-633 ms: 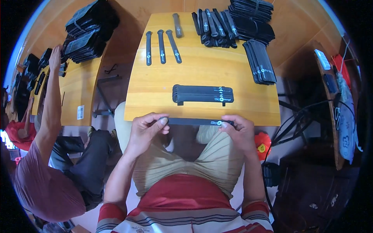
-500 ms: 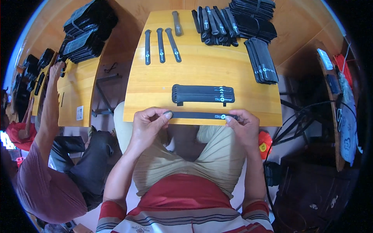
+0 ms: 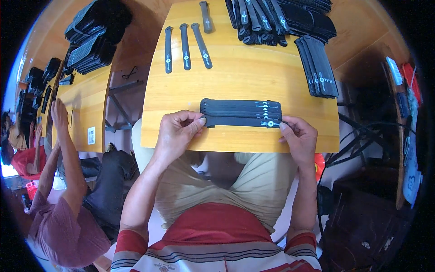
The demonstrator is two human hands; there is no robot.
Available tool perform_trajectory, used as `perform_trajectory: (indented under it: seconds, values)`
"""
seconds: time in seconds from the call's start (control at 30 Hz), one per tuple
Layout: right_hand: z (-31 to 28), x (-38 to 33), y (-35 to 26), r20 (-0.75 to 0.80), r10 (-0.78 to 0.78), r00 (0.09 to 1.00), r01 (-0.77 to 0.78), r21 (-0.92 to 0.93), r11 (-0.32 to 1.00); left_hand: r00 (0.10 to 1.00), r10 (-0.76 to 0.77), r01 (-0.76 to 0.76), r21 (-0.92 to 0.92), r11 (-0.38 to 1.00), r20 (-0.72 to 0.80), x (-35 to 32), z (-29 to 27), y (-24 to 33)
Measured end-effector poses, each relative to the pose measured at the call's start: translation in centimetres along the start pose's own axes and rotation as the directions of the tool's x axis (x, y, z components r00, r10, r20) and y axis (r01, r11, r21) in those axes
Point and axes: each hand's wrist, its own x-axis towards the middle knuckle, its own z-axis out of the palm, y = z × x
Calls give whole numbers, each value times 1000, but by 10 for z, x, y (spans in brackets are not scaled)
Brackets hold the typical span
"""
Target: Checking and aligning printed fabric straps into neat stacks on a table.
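Note:
A black strap (image 3: pixel 238 122) with a white print near its right end is stretched level between my two hands. My left hand (image 3: pixel 181 129) pinches its left end between thumb and fingers. My right hand (image 3: pixel 299 136) pinches the right end in the same way. The strap lies along the near edge of a fanned row of overlapping black straps (image 3: pixel 235 107), and seems to touch it. How firmly it rests there I cannot tell. These straps lie on the yellow wooden table (image 3: pixel 235 84), close to its front edge.
Several single straps (image 3: pixel 185 47) lie apart at the far left. An overlapping set of straps (image 3: pixel 317 68) is at right, with loose straps (image 3: pixel 258 22) and bundled stacks (image 3: pixel 310 20) behind. To the left, a co-worker's hand (image 3: pixel 59 113) is over another table (image 3: pixel 84 99) with stacked bundles (image 3: pixel 93 54).
Both my hands have moved forward, bringing the strap from the table's front edge up to the overlapping row. The co-worker's hand has come back from the dark bundles.

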Motion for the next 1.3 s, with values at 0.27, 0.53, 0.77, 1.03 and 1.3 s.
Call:
perform_trajectory:
  seconds: [0.27, 0.53, 0.77, 1.03, 1.3]
  values:
    - [-2, 6, 5, -24, 2, 1000, -4, -80, 997, 998, -54, 56, 88, 995, -24, 6, -2, -3]
    - [3, 7, 1, -37, -58, 998, 53, -111, 992, 998, -55, 58, 166, 984, -19, 8, -3, -4]
    - [7, 7, 1, -72, -65, 995, 51, -178, 983, 993, -117, 121, 230, 966, -30, 7, 0, 8]
    - [6, 7, 1, -83, -64, 994, 48, -186, 981, 991, -127, 133, 206, 969, -42, 8, 2, 11]
    - [8, 7, -2, -93, -40, 995, 20, -202, 979, 989, -142, 146, 184, 972, -38, 10, -1, 7]
